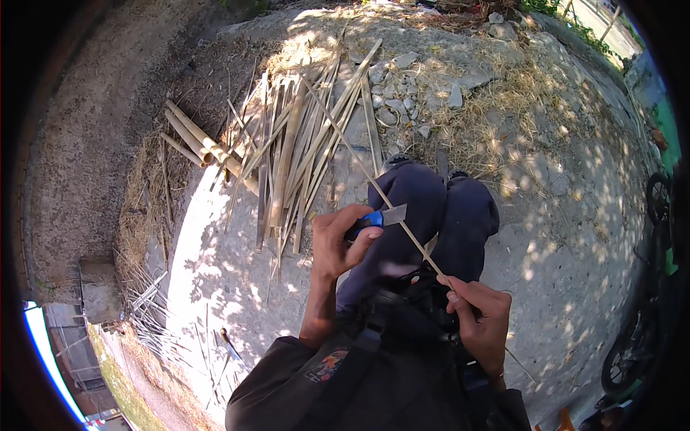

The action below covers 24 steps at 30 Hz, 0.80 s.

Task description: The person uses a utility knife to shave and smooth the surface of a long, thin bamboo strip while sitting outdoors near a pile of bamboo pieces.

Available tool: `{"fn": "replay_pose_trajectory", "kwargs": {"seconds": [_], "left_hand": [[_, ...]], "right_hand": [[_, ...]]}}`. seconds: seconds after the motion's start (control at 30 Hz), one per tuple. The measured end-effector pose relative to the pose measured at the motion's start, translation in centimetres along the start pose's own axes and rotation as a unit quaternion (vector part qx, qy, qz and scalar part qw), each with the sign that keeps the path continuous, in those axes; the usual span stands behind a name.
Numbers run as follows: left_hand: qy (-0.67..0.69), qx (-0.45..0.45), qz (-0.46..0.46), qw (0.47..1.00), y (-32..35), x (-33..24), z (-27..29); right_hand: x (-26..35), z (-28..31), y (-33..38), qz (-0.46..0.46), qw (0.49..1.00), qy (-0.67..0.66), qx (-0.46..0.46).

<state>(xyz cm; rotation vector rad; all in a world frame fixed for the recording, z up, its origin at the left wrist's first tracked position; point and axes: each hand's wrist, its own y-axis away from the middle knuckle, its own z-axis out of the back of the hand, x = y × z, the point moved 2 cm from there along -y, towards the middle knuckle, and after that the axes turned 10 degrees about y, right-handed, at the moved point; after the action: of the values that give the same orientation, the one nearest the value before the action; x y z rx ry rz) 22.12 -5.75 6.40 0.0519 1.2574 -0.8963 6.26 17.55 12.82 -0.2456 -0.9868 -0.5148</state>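
My left hand (332,241) is closed around the blue and black handle of a utility knife (394,215), whose broad flat blade points right. The blade lies across a long thin bamboo strip (420,248) and seems to touch it. My right hand (485,320) pinches this strip lower down, between thumb and fingers, over my lap. From there the strip slants up and left, its far end passing over a pile of split bamboo slats (291,144) on the ground. A thin end sticks out below my right hand.
Bamboo poles (188,133) lie left of the slats. Broken stones (395,108) and dry shavings (496,108) cover the ground ahead. Thin strips (154,327) and a dark-handled tool (230,343) are at lower left. Wheeled vehicles (624,359) stand at the right rim.
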Motion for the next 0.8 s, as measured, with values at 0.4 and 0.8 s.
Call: {"fn": "replay_pose_trajectory", "kwargs": {"seconds": [0.4,0.8], "left_hand": [[-0.023,-0.205,0.069,0.976,-3.0,7.0,5.8],[0.04,0.0,0.012,0.999,1.5,1.1,0.1]], "right_hand": [[-0.1,1.3,1.3,-0.05,0.998,0.029,0.005],[-0.4,-0.1,-0.9,0.015,0.999,0.048,-0.005]]}}
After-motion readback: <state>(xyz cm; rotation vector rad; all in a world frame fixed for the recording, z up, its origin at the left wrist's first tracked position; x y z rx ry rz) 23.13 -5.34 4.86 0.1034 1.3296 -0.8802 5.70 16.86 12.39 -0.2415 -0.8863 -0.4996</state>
